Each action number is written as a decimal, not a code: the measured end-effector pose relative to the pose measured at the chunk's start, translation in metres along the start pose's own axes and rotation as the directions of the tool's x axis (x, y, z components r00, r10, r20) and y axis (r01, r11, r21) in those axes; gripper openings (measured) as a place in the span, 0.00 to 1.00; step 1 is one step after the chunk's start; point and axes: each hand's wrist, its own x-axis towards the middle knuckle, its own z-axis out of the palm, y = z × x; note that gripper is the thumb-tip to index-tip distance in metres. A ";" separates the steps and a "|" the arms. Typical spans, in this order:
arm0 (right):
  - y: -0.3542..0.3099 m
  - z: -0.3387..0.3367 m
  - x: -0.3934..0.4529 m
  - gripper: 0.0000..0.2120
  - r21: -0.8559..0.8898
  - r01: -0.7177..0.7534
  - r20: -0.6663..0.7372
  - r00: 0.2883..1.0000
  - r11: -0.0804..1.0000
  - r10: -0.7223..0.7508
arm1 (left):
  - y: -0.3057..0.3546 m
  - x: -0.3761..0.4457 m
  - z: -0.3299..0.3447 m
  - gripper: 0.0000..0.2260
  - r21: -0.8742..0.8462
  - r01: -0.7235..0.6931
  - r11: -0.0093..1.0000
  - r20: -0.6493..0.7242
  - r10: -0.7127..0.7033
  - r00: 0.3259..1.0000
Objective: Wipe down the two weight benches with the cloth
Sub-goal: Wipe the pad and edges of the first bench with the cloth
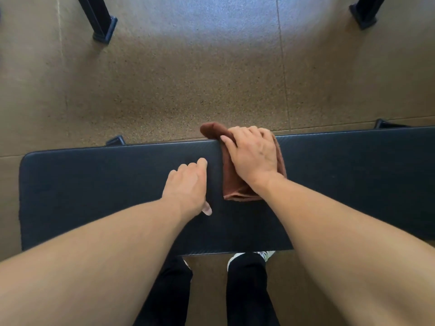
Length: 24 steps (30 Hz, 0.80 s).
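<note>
A dark padded weight bench [94, 189] runs left to right across the lower middle of the head view. A folded brown cloth [231, 187] lies on its top near the middle, its far end hanging over the bench's far edge. My right hand [253, 154] presses flat on the cloth, fingers reaching to the far edge. My left hand [188, 187] rests on the bare pad just left of the cloth, fingers loosely bent and holding nothing. Only this one bench is in view.
Speckled tan rubber floor [188, 78] stretches beyond the bench. Two black metal frame legs stand at the far left [101, 22] and far right [364, 15]. Small black bench feet [115, 140] peek out behind the pad. My legs and shoes stand below the near edge.
</note>
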 end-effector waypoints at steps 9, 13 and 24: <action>0.131 -0.049 -0.009 0.21 -0.059 -0.328 -0.052 0.944 0.943 0.325 | 0.018 0.006 -0.007 0.38 0.065 0.111 0.992 0.071 -0.115 0.991; 0.076 -0.038 0.000 0.17 -0.006 -0.322 -0.018 0.947 0.947 0.322 | 0.025 0.005 -0.007 0.38 0.106 0.144 0.984 0.073 -0.152 0.986; 0.054 -0.017 0.012 0.18 -0.046 0.077 0.060 0.995 0.996 -0.075 | 0.032 0.007 -0.014 0.37 0.115 0.182 0.977 0.117 -0.195 0.974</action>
